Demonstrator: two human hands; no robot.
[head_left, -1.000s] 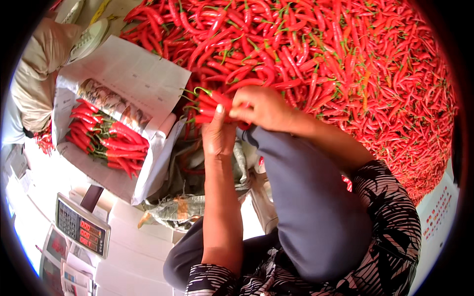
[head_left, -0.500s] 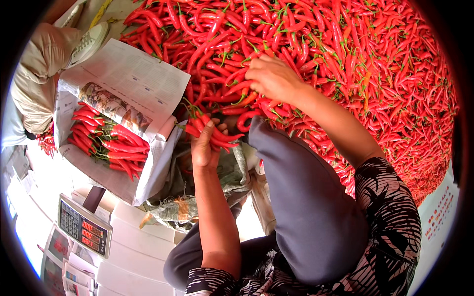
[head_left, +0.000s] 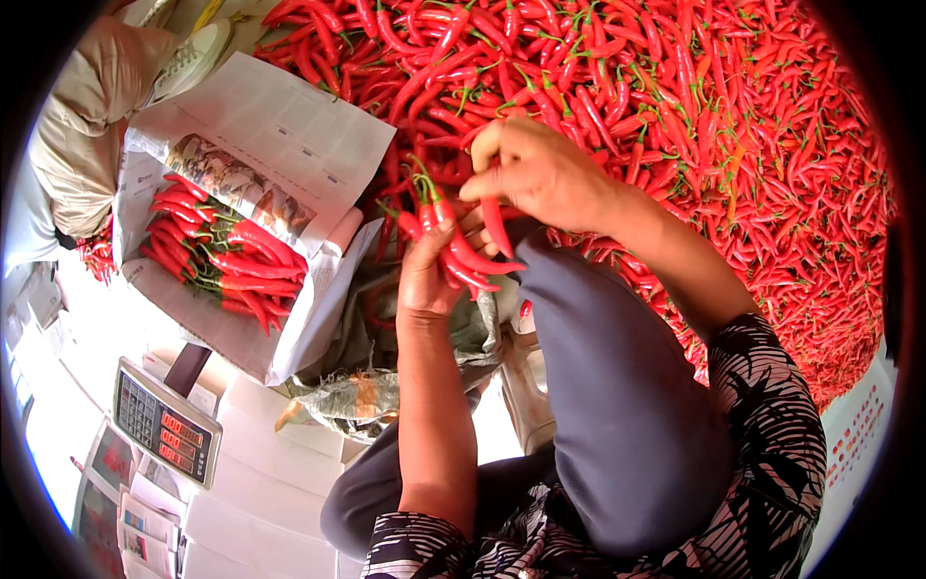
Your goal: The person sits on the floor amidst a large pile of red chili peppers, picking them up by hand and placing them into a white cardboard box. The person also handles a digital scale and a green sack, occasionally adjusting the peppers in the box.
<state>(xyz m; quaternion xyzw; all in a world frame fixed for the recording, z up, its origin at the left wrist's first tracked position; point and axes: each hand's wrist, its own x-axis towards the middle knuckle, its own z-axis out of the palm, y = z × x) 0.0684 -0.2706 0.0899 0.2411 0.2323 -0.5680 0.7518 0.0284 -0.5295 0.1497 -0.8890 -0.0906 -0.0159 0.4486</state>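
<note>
My left hand [head_left: 424, 278] is closed around a small bunch of red chili peppers [head_left: 467, 253], their green stems pointing up and away from me. Just to its right, my right hand [head_left: 558, 179] pinches a single red chili [head_left: 496, 228] that hangs down beside the bunch. Both hands are above my raised knee, at the near edge of a large heap of red chilies [head_left: 666, 106]. Left of my hands stands a newspaper-lined box [head_left: 198, 326] with more chilies [head_left: 256, 262] laid inside, stems mostly toward the middle. A printed newspaper flap [head_left: 289, 116] sticks out over its far side.
A scale's display panel [head_left: 166, 423] with red digits stands at the lower left, beside stacked white boxes [head_left: 256, 473]. Between the lined box and my legs lies a crumpled sack [head_left: 352, 403]. Another person's trouser leg [head_left: 92, 106] and shoe [head_left: 198, 60] are at the far left.
My right hand has come back from the heap toward my left hand, now with a chili in its fingers. The left hand still holds its bunch. The whole view has shifted slightly.
</note>
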